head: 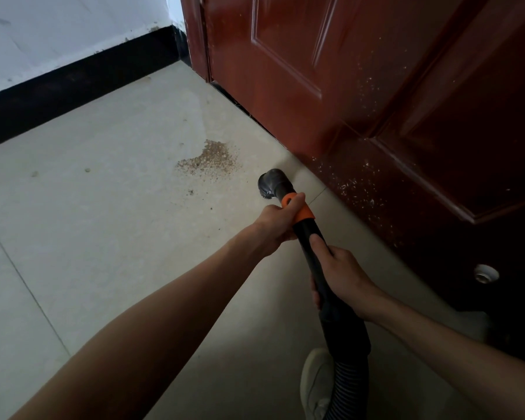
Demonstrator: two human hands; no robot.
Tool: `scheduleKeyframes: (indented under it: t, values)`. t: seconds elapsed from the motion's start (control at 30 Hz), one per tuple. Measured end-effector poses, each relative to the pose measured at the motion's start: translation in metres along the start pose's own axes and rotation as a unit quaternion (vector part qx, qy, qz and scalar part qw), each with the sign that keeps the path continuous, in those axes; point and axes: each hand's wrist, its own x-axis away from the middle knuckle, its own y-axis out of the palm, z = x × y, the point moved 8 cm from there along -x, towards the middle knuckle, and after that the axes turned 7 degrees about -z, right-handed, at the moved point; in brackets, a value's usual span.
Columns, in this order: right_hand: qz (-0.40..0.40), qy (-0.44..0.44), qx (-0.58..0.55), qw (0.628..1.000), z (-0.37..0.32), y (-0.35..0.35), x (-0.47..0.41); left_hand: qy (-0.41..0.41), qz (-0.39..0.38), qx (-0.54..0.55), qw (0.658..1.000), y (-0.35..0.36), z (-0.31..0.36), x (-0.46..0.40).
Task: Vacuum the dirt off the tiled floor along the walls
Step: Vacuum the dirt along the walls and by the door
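So I'm working along the base of the dark red wooden door [331,86] right now, and honestly most of the job is still waiting on me. The brown gritty dirt pile [209,160] is sitting untouched on the pale tiled floor [88,222], close to the door's bottom edge, with a few stray specks scattered around it. Over by the black skirting board [73,86] the tiles are looking cleaner, though it's hard to be sure in this dim light.

I'm holding the black vacuum wand with the orange collar [308,234] in both hands. My left hand [278,222] is wrapping around it right at the orange collar, and my right hand [343,277] is gripping the black tube lower down, fingers curled round it.

The wand's long axis is running away from me, roughly parallel to the door. The grey round brush nozzle [270,183] is pointing down-left toward the dirt, hovering just short of the pile.
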Motion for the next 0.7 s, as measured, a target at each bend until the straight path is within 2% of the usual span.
scheduleKeyframes:
  t: [0.33,0.7]
  values:
    - [0.009,-0.018,-0.088,0.996,-0.014,0.003,-0.043,0.043,0.031,-0.004,0.999,-0.018,0.033,0.001]
    - [-0.034,0.001,-0.153,0.988,-0.028,0.022,-0.090,0.051,0.060,0.043,0.996,-0.051,0.049,-0.027]
